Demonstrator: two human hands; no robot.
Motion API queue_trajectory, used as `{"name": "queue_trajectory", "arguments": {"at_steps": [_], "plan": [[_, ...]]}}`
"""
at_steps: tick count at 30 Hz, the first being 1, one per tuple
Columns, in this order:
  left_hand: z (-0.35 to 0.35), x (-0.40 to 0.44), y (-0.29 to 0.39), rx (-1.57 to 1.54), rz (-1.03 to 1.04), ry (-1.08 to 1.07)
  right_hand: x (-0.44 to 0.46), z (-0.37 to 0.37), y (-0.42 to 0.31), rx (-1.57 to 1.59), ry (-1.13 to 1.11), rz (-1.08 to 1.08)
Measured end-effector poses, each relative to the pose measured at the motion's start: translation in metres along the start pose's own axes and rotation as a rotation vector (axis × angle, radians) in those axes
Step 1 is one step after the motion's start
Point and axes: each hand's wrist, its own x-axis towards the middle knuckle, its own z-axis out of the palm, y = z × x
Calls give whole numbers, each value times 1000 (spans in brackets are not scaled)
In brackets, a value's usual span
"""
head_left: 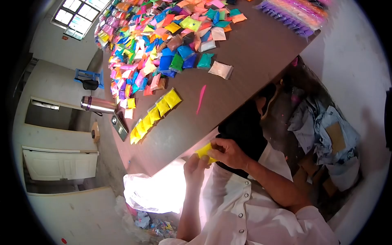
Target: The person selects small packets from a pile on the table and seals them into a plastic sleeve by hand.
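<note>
A small yellow packet (203, 151) is pinched between my two hands, just off the table's near edge. My left hand (194, 166) grips its lower left side, while my right hand (229, 152) has its fingers on the right side. Parts of the packet are covered by my fingers. On the table ahead lies a slanting row of several yellow packets (155, 115), overlapping one another. Right of that row rests a thin pink plastic knife-shaped tool (201, 99). A pale pink packet (221, 70) lies by itself farther back.
A large heap of colourful packets (163, 45) covers the far left of the brown table (241, 77). A steel flask (98, 104) and a dark phone-like object (119, 126) sit at the left edge. Purple and orange bundles (292, 16) lie at the far right corner. Wrappings (326, 130) lie on the floor.
</note>
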Motion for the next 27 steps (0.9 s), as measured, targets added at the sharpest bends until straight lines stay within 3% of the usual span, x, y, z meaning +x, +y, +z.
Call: {"name": "queue_trajectory", "arguments": {"at_steps": [8, 27], "plan": [[5, 1, 1, -21, 14, 114, -2, 1, 10, -31, 17, -51], [2, 1, 6, 0, 60, 92, -3, 5, -6, -113, 30, -45]]}}
